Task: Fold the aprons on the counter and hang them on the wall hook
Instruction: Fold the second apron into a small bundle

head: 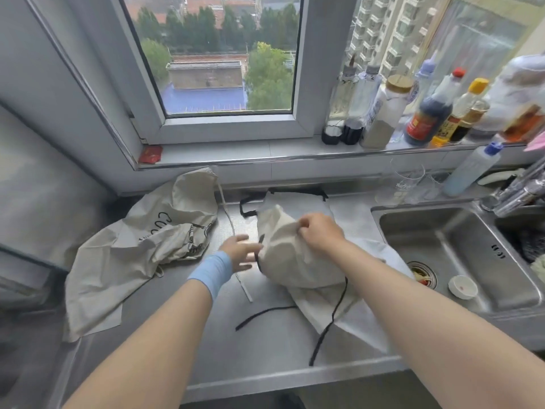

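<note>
Lying in a loose, rounded heap near the middle of the bench (265, 349), the white apron (295, 255) is not yet folded: its cloth is bunched up, and part of it spreads flat towards the sink (460, 249) on the right. The black straps (327, 326) trail loose over the front of the bench. The right grip (320, 233) sits on top of the heap, with fingers and thumb pinching a tuck of the cloth. The left grip (240, 253), above a blue wristband (211, 274), is at the heap's left edge; its fingers look spread rather than closed, though they are blurred, and I cannot tell whether they touch the cloth.

Further left, the beige apron (132, 252) with dark print lies crumpled and untouched, one corner up against the wall under the window sill (236, 156). Its pale tie (233, 231) runs across the bench beneath the left grip.

By my reading the task is at its very start. The first apron is only being gathered or straightened, no neat fold shows on either one, and nothing has been hung. No wall hook is in view, so both folds and both hangings are left to do.
</note>
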Demonstrator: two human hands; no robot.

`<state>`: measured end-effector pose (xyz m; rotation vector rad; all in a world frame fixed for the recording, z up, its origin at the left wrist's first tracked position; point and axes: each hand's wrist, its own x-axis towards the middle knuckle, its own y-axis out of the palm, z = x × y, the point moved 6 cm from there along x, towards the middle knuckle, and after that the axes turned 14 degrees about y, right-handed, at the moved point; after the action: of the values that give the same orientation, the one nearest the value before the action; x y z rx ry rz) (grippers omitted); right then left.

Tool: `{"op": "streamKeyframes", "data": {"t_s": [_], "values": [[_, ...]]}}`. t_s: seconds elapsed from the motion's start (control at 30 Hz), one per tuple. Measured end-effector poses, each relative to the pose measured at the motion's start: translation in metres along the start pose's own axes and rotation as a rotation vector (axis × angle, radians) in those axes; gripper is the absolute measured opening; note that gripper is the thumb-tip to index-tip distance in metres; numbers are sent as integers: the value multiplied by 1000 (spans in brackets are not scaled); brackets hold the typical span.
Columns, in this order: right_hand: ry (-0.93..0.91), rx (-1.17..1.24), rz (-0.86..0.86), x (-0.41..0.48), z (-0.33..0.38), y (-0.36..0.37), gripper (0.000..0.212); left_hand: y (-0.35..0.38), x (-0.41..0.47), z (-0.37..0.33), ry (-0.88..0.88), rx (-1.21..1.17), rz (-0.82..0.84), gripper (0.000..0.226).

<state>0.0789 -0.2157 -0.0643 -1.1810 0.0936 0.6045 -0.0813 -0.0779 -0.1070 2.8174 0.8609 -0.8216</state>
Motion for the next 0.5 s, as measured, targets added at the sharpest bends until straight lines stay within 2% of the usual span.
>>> {"op": "streamKeyframes", "data": {"t_s": [0.07,0.13,0.17,0.27,0.3,0.37,0.43,0.5], "values": [[-55,-152,-245,2,6,-18,32,-9,8,-19,125,-148,-37,68],[-152,-289,-418,-5,12,-23,46,-8,10,-28,175,-91,-6,68],[-219,-273,-425,-11,14,-20,43,-6,10,-26,169,-11,10,69],[-400,-166,-133,-43,16,7,13,2,7,-7,102,322,18,80],[-419,-207,-44,-53,12,20,14,5,6,3,66,443,27,83],[-418,-300,69,-77,0,43,31,13,5,20,24,570,15,80],[-372,-412,134,-94,-17,63,42,18,3,29,-1,513,-34,73],[-268,-476,211,-101,-41,80,44,26,-1,34,-18,498,-43,71]]}}
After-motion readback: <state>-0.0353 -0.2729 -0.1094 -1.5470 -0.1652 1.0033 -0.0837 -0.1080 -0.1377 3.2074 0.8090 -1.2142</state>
